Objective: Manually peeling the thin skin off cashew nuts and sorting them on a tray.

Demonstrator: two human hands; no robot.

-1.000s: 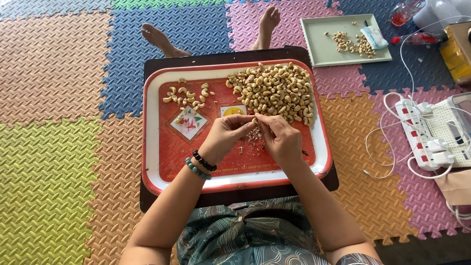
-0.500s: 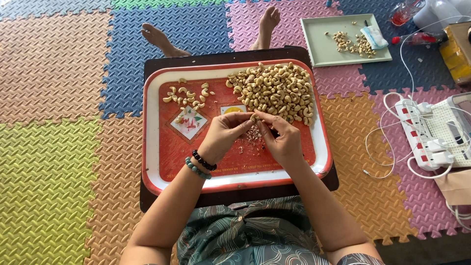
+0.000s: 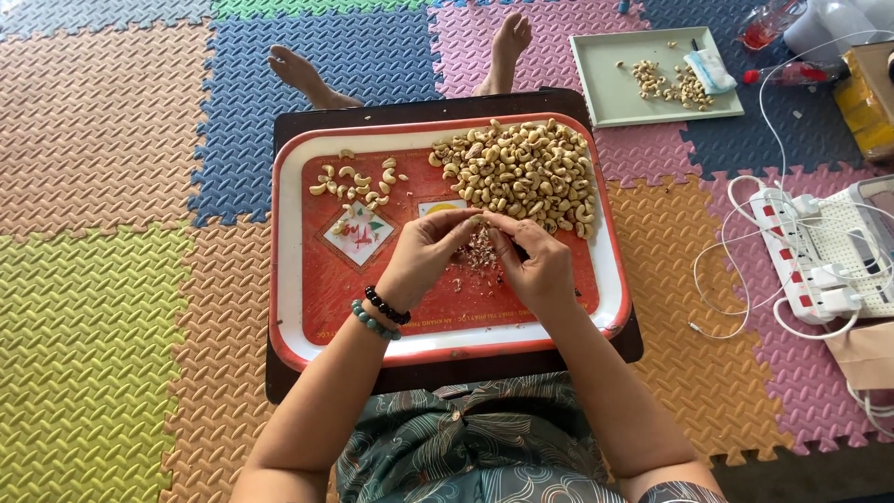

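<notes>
One cashew (image 3: 481,221), pinched in both hands' grip, left hand (image 3: 424,253), right hand (image 3: 535,261), one red tray (image 3: 289,279)

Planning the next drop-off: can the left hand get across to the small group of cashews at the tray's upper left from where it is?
Probably yes. The left hand is pinching a cashew with the right hand, but bare tray lies between it and the small group.

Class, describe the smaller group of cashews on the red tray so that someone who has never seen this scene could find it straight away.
Start at the red tray with a white rim on the person's lap. A big heap of cashews fills its far right corner. The small group of cashews lies in the far left part, beyond the left hand: a loose scatter of pale, clean kernels, not a piled mound.
</notes>
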